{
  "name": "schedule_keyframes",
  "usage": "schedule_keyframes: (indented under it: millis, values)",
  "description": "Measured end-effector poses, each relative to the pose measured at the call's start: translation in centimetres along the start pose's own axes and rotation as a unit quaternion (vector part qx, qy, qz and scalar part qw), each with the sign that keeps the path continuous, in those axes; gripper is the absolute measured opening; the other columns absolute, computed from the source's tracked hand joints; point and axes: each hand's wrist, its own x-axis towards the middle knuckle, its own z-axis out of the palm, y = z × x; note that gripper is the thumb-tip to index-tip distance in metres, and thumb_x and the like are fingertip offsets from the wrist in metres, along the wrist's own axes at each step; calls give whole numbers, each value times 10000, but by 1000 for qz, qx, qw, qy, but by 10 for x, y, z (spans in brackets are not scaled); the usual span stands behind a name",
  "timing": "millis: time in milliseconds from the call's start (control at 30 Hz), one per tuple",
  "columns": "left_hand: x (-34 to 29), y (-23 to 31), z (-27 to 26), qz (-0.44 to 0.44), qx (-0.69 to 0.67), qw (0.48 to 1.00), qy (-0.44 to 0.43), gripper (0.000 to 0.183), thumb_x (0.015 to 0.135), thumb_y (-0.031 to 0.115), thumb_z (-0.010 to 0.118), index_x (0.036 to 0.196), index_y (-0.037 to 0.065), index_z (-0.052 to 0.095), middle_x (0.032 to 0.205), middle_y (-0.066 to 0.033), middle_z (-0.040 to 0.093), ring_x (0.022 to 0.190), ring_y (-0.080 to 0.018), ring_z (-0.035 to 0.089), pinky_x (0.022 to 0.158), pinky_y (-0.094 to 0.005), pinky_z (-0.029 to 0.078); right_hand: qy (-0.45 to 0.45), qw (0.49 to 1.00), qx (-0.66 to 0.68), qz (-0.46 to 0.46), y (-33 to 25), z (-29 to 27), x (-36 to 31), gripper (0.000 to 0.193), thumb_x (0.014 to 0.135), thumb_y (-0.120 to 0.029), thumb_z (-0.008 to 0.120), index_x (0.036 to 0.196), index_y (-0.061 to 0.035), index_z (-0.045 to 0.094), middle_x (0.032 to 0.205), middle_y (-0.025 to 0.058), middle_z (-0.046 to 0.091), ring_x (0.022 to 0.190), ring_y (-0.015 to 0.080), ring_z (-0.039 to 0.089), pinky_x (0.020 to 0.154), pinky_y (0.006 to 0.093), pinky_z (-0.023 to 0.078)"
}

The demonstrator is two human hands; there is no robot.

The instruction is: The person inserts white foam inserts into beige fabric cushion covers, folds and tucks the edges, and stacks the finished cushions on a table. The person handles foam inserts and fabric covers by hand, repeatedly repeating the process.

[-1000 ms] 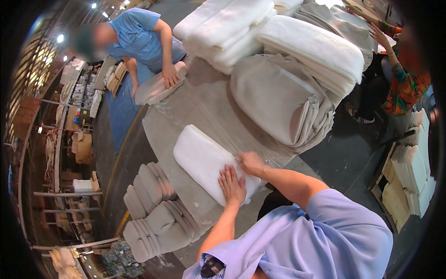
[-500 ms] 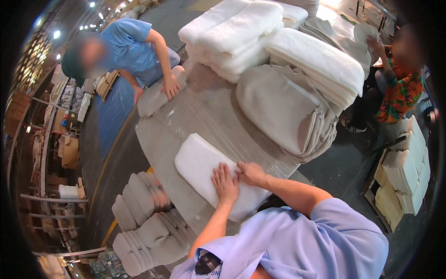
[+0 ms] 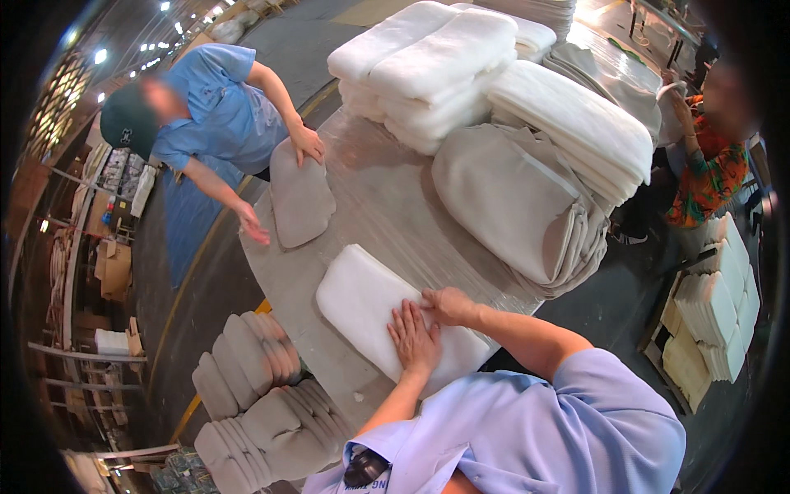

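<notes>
A white padding sheet (image 3: pixel 362 292) with rounded corners lies on the table in front of me. My left hand (image 3: pixel 414 339) rests flat on top of it, fingers stretched out. Beside it, my right hand (image 3: pixel 449 307) has its fingers closed at the sheet's far right edge, seemingly pinching it; the fingertips are partly hidden. Past the sheet's far left corner, a grey fabric cover (image 3: pixel 300 202) lies under one hand of a co-worker (image 3: pixel 218 107) in blue, whose other hand is held out in the air.
Grey covers (image 3: pixel 506 193) and white padding stacks (image 3: pixel 436 62) fill the table's far right. Bundled grey pieces (image 3: pixel 271 428) stand at the lower left. A white pile (image 3: pixel 724 296) sits on the right floor. Another person (image 3: pixel 708 173) handles fabric at the far right.
The co-worker's grey cover has swung round and come further onto the table, and one of their hands has left it. My hands stay at about the same places on the white sheet.
</notes>
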Motion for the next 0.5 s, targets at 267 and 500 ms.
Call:
schedule_keyframes:
  millis: [267, 500]
  values:
    - [3, 2, -5, 19, -32, 999, -5, 809, 1073, 417, 516, 1699, -1, 220, 1793, -186, 163, 1646, -461, 100, 1311, -620, 51, 265, 947, 101, 148, 22, -16, 35, 353, 1035, -335, 633, 1070, 11, 693, 1022, 329, 715, 996, 526, 692, 854, 585, 540]
    - [37, -32, -27, -28, -80, 995, 54, 762, 1065, 328, 558, 1694, 20, 257, 1787, -177, 194, 1653, -427, 110, 1314, -610, 55, 47, 998, 26, 41, -16, -15, 41, 434, 1021, -444, 644, 1148, -32, 686, 1006, 290, 743, 997, 516, 702, 859, 592, 545]
